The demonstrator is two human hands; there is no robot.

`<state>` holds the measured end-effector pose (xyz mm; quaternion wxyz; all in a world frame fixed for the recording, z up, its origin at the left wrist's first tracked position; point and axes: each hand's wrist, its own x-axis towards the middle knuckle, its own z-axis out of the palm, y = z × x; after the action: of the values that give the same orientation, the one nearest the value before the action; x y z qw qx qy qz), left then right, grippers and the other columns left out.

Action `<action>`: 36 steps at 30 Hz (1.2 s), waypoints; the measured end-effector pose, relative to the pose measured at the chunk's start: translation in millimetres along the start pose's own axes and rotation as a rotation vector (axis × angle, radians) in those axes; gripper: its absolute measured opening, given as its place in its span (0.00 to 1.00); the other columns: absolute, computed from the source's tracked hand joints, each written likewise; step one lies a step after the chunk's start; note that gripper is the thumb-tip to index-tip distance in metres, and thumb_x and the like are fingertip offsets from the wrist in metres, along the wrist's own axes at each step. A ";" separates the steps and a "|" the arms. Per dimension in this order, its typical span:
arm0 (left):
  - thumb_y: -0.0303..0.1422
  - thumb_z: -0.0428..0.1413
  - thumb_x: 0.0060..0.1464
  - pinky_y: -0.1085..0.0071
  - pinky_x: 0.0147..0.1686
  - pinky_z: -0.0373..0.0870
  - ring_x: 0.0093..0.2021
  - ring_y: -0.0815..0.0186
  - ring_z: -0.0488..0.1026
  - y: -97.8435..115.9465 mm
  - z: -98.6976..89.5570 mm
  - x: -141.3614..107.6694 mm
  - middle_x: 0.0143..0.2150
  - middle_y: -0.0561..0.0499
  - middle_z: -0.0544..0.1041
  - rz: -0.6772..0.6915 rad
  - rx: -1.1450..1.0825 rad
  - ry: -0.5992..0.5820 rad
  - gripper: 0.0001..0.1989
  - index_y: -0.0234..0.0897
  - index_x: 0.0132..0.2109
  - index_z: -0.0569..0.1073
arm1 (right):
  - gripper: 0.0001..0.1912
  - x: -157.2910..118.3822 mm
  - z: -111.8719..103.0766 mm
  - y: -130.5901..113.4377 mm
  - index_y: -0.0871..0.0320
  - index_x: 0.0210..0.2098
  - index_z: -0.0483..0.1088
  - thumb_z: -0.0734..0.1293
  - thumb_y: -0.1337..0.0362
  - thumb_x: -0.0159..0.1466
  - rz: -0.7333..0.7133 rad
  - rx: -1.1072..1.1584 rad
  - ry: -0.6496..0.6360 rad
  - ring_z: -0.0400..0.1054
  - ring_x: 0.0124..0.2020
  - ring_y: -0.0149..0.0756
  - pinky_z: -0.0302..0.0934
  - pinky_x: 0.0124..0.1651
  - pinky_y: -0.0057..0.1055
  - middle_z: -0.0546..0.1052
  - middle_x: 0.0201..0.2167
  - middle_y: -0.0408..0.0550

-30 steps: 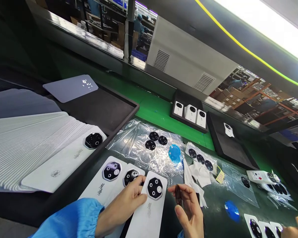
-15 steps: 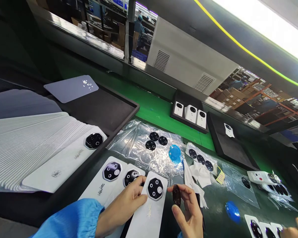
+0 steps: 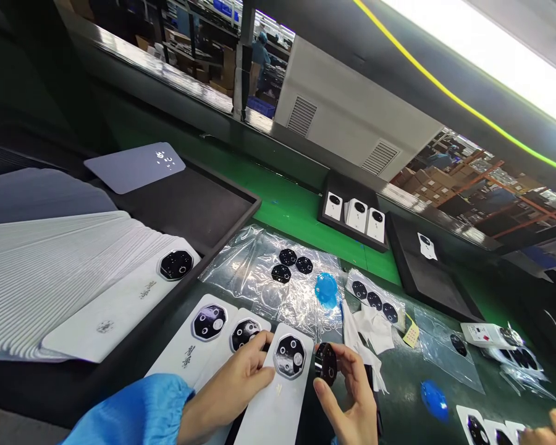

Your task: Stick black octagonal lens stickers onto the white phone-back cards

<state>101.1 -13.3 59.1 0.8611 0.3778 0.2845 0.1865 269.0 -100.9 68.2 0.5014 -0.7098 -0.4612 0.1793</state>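
Note:
My left hand [image 3: 241,380] grips the left edge of a white phone back panel [image 3: 278,395], thumb on its face. A black camera cover with several round holes sits at the panel's upper end. Just right of that panel, my right hand [image 3: 347,395] pinches a loose black octagonal camera lens cover [image 3: 325,364] by its rim, tilted and apart from the panel. Two more white panels lie left of the held one, a nearer panel [image 3: 208,318] and another partly under my left hand. Three black lens covers [image 3: 288,257] rest on a clear plastic sheet [image 3: 241,259] beyond.
A fanned stack of white panels [image 3: 74,272] fills the left, beside a black tray [image 3: 189,204]. White cloths [image 3: 370,324], a blue round piece [image 3: 327,288] and bagged lens covers [image 3: 374,299] lie ahead. Another person's hand [image 3: 553,429] is at lower right.
My right hand has turned the lens cover so more of its face shows, and it sits slightly further left. My left hand and the panel stay nearly still.

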 end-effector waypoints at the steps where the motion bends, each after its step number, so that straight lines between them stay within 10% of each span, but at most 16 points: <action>1: 0.37 0.58 0.48 0.73 0.31 0.67 0.30 0.65 0.76 -0.9 -0.2 0.4 0.35 0.51 0.78 0.003 -0.005 0.000 0.21 0.37 0.48 0.65 | 0.21 0.2 -0.2 0.4 0.55 0.45 0.69 0.69 0.49 0.58 -0.008 -0.010 -0.005 0.71 0.43 0.43 0.68 0.42 0.34 0.76 0.41 0.50; 36: 0.38 0.56 0.46 0.76 0.25 0.62 0.24 0.70 0.68 -4.9 -0.9 2.8 0.29 0.55 0.74 -0.010 0.041 0.016 0.22 0.37 0.49 0.63 | 0.20 27.2 9.6 -18.4 0.53 0.45 0.66 0.69 0.72 0.55 -0.301 -0.250 -0.459 0.67 0.40 0.38 0.65 0.42 0.31 0.68 0.39 0.46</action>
<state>103.2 -14.5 53.9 0.8517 0.3927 0.2969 0.1793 267.3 -71.6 85.8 0.3135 -0.6306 -0.6811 0.2004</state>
